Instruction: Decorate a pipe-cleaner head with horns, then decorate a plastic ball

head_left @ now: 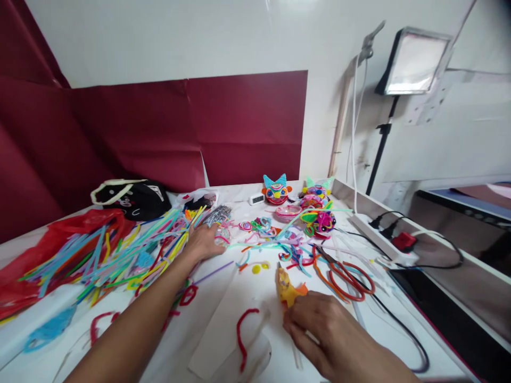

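My left hand point(203, 242) reaches over the right edge of a pile of coloured pipe cleaners point(147, 255), near a silvery tangled bundle point(219, 214). Its fingers are spread apart, and I see nothing held in them. At the front right, my right hand point(319, 330) is curled around the back of a yellow and orange hot glue gun point(286, 287), its tip pointing away from me. A curved red pipe cleaner point(241, 338) lies left of that hand, near a white sheet point(217, 330). Small yellow discs point(256, 269) lie beyond the glue gun.
Orange-handled scissors point(351, 282) lie at the right, beside a black cable. Finished pipe-cleaner animal heads point(276, 190) and a small digital timer point(256, 199) stand at the back. A power strip point(385, 239) runs along the right ledge. A red plastic bag point(75, 234) sits left.
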Demonstrator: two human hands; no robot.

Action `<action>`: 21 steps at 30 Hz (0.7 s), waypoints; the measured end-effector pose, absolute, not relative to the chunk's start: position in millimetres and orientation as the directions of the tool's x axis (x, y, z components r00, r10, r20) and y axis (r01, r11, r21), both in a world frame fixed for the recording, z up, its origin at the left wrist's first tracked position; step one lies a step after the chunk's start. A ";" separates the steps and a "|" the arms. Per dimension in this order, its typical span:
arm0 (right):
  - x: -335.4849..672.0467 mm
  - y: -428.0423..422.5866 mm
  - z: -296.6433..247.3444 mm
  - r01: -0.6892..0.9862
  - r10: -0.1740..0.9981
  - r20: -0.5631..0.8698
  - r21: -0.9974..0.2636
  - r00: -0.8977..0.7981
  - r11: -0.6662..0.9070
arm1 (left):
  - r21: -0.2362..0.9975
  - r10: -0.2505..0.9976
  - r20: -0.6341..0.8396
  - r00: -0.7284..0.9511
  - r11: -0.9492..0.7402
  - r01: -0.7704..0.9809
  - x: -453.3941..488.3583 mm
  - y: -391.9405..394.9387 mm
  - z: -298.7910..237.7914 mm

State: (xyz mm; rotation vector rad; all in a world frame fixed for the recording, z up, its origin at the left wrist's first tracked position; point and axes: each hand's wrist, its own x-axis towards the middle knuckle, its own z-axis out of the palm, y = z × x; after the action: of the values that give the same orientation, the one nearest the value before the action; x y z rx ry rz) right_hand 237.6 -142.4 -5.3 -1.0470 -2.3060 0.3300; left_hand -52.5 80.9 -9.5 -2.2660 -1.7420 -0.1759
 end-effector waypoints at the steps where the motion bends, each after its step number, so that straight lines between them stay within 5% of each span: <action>1: 238.8 -141.4 -3.5 0.600 0.759 0.409 -0.465 -0.507 0.651 | -0.135 0.912 0.306 0.272 -0.242 0.961 -51.7 79.3 -8.2; 6: 242.5 -117.5 9.5 0.496 0.879 0.347 -0.728 -0.328 0.473 | -0.085 0.791 0.546 0.277 -0.276 0.957 -42.2 61.3 -2.0; 11: 226.5 -58.4 18.5 0.026 0.981 0.188 -0.982 -0.053 0.189 | 0.020 0.507 0.790 0.344 -0.583 0.813 -20.9 36.4 -4.3; 21: 205.0 -28.1 19.7 -0.312 0.960 0.056 -0.949 -0.273 -0.033 | -0.013 0.252 0.867 0.429 -0.850 0.527 -2.5 8.9 -29.1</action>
State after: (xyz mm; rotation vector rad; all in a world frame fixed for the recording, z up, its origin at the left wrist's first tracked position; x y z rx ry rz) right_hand 205.0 -28.1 19.7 -0.8124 -1.1663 1.5358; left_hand -2.5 8.9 -29.1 -2.4028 -0.6749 -1.3856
